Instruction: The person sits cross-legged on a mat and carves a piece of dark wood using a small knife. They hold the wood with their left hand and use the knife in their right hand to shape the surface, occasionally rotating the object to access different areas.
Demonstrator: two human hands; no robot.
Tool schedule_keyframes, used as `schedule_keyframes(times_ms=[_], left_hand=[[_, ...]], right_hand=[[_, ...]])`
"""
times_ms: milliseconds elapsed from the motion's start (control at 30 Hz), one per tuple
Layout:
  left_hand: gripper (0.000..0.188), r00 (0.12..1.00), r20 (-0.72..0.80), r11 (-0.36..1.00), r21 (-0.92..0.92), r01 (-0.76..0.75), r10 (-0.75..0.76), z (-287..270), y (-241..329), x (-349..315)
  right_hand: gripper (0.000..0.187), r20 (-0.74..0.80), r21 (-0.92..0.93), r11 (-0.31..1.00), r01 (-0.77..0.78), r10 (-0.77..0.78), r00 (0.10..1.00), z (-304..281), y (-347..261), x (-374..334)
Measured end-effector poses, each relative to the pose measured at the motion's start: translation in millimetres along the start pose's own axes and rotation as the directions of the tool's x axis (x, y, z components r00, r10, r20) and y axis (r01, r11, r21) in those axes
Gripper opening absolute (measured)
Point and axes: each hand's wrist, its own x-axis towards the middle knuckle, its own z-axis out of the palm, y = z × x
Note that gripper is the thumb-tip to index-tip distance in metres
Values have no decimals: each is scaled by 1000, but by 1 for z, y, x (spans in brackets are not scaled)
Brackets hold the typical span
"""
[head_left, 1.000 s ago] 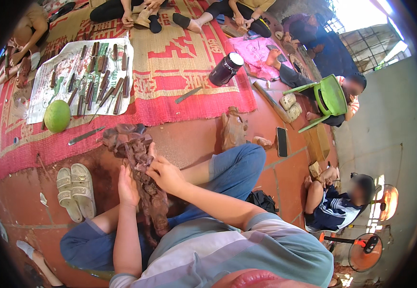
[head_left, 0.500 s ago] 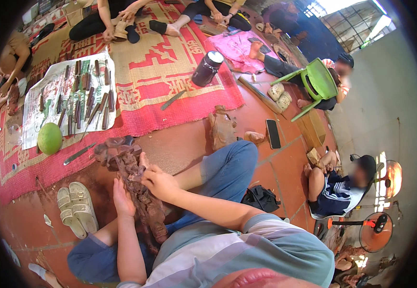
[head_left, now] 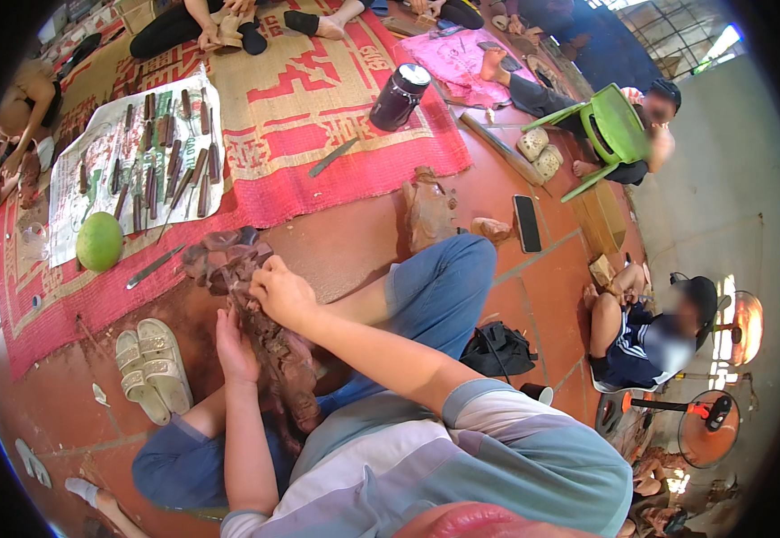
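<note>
A reddish-brown carved wooden figure (head_left: 287, 372) leans across my lap, its wide, knobbly end (head_left: 221, 260) pointing away from me. My left hand (head_left: 236, 345) lies along its left side with the palm against it, partly wrapped around and steadying it. Over the upper part of the figure, my right hand (head_left: 282, 291) is closed, fingers bent and pressed together against the carved surface. Whatever those fingers may hold is hidden.
Carving tools (head_left: 174, 170) lie on a white sheet (head_left: 65, 229) beside a green round fruit (head_left: 100, 241). Beyond my knee are another carving (head_left: 428, 211), a phone (head_left: 527, 223) and a dark jar (head_left: 399, 99). Sandals (head_left: 152, 372) lie left, a black bag (head_left: 497, 350) right. Other people sit around.
My right hand has slid up the carved figure toward its wide far end. My left hand stays at its side. The whole view has shifted slightly.
</note>
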Motion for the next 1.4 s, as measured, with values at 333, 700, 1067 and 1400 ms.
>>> schedule_keyframes(times_ms=[333, 700, 1067, 1400], left_hand=[[62, 998, -55, 997, -77, 10, -14, 13, 3, -3], [69, 992, -53, 987, -125, 103, -111, 14, 11, -14], [66, 994, 0, 978, -181, 104, -105, 17, 9, -9], [67, 992, -23, 977, -177, 122, -128, 13, 6, -13]], right_hand=[[14, 15, -95, 994, 44, -43, 999, 5, 8, -8], [11, -33, -135, 987, 91, -96, 995, 5, -6, -6], [16, 14, -139, 979, 148, -148, 989, 0, -11, -11], [12, -2, -276, 933, 229, -238, 971, 13, 4, -10]])
